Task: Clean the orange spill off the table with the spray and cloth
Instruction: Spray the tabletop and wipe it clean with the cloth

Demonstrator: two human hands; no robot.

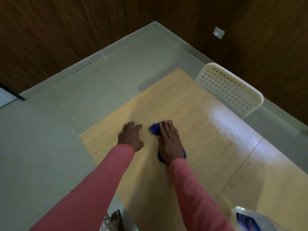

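Right hand (170,144): flat, fingers straight, pressing the blue cloth (155,130) onto the bench (208,164).
Left hand (130,136): fingers spread, resting on the bench just left of the cloth, holding nothing.
Spray bottle (250,220): near right corner, partly cut off.
Wet patch (228,124): far right, near the white chair (233,90).

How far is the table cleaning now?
Spraying looks done: no orange shows, and the spray bottle stands aside. In hand: the right hand presses the blue cloth flat on the table. Left: the wet droplets by the white chair.
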